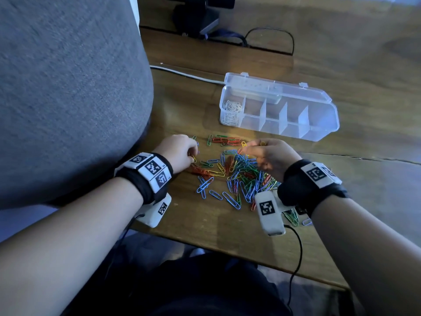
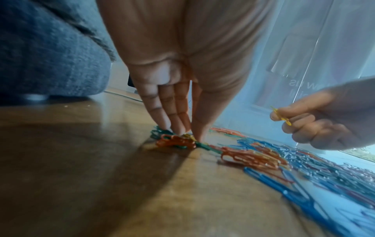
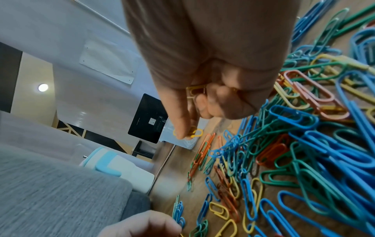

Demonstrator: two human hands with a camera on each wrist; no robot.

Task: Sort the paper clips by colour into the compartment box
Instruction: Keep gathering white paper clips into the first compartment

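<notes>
A heap of blue, green, red and yellow paper clips [image 1: 241, 174] lies on the wooden table [image 1: 205, 220]. Behind it stands the clear compartment box [image 1: 275, 130], lid open, with white clips [image 1: 231, 110] in its leftmost compartment; the other compartments look empty. My left hand [image 1: 192, 156] points its fingertips [image 2: 162, 123] down at the heap's left edge, thumb and fingers pinching a yellow clip [image 2: 188, 136] among red ones. My right hand [image 1: 247, 148] hovers over the heap, holding yellow clips [image 3: 195, 132] at its fingertips and more in the palm [image 3: 195, 89].
A grey upholstered piece [image 1: 68, 87] crowds the table's left side. A white cable [image 1: 186, 74] runs behind the box, with a black cable [image 1: 273, 33] and a dark stand [image 1: 196, 17] beyond. A white and blue tumbler [image 3: 113, 168] shows in the right wrist view.
</notes>
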